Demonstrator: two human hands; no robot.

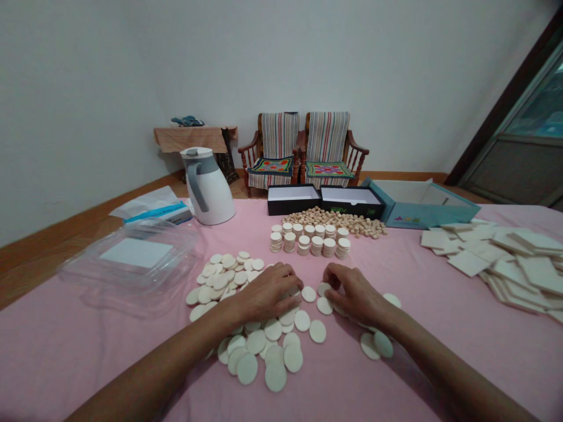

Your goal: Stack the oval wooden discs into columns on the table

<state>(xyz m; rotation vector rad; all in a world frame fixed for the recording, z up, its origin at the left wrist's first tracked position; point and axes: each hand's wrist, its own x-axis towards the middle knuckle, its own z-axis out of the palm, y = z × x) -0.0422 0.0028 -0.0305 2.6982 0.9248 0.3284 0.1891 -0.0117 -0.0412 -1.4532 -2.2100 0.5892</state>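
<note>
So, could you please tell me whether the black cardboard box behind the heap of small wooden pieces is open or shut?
Open: the black cardboard box sits as two separate halves side by side, both white insides showing.

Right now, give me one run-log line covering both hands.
left hand: over cream discs | right hand: touching disc | behind: disc stacks

L hand (264,291) on cream discs (272,329), R hand (356,287) likewise.

Just left of the left hand (264,291), a clear plastic box (127,264) sits on the pink cloth (440,357); well beyond that hand stand a white-and-grey thermos jug (207,187) and two striped wooden armchairs (303,146).
</note>
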